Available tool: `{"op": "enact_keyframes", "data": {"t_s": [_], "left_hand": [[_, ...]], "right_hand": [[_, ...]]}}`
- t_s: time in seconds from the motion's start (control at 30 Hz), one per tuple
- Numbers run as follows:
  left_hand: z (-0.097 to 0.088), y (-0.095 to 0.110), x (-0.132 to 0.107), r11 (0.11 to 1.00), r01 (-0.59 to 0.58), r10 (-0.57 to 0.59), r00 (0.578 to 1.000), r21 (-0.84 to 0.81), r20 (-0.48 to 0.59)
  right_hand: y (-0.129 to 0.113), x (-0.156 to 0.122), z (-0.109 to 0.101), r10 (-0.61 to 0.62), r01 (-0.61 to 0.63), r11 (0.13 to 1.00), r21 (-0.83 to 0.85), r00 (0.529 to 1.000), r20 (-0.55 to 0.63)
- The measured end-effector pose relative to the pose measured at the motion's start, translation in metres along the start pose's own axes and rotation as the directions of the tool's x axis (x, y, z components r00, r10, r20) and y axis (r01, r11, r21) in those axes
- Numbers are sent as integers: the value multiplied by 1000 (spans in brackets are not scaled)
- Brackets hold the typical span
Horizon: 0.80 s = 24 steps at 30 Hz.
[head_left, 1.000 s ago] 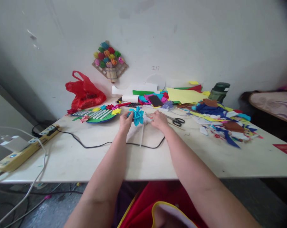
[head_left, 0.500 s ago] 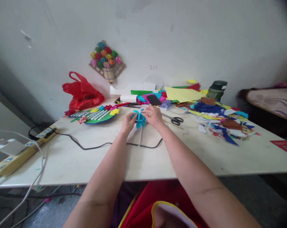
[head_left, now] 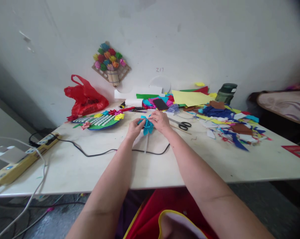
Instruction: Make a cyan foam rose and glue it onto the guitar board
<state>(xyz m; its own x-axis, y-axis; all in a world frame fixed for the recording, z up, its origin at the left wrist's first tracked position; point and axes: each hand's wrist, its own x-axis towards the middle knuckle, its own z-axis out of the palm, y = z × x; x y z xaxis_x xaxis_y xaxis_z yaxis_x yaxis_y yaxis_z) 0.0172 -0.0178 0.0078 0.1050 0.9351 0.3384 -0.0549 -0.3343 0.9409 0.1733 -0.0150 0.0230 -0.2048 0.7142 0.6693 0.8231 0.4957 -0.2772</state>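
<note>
Between my two hands is a blue paper flower [head_left: 148, 128] with several petals, held just above the table. My left hand [head_left: 135, 128] pinches its left side, and my right hand [head_left: 160, 120] grips a petal at the upper right. Below the flower, a thin whitish stick [head_left: 146, 146] points toward me and crosses a black cable [head_left: 97, 155]; whether it joins the flower is hidden. Black-handled scissors [head_left: 183, 125] lie right of my right hand. To the left rests a green and blue paper craft [head_left: 102, 124] with rolled strips and small paper flowers.
Colored paper scraps [head_left: 229, 122] are heaped at the right, near a dark green bottle [head_left: 226, 93]. Behind my hands lie a phone [head_left: 160, 104] and paper sheets [head_left: 193, 98]. At the left are a red plastic bag [head_left: 86, 98] and a power strip [head_left: 20, 167].
Both hands stay on the blue flower with small finger movements. The flower's petals have turned slightly. The whole view has shifted a little.
</note>
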Motion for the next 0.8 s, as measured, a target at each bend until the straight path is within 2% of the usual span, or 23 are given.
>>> {"op": "enact_keyframes", "data": {"t_s": [0.33,0.5,0.8], "left_hand": [[-1,6,-3,997,58,-56,997,-44,44],[-1,9,-5,998,58,-57,998,-31,38],[-4,9,-5,997,69,-65,994,-45,93]], "right_hand": [[-2,-2,-6,-139,139,988,-72,990,11],[-1,-1,-7,-162,164,984,-66,986,36],[0,0,-9,-168,169,985,-43,985,44]]}}
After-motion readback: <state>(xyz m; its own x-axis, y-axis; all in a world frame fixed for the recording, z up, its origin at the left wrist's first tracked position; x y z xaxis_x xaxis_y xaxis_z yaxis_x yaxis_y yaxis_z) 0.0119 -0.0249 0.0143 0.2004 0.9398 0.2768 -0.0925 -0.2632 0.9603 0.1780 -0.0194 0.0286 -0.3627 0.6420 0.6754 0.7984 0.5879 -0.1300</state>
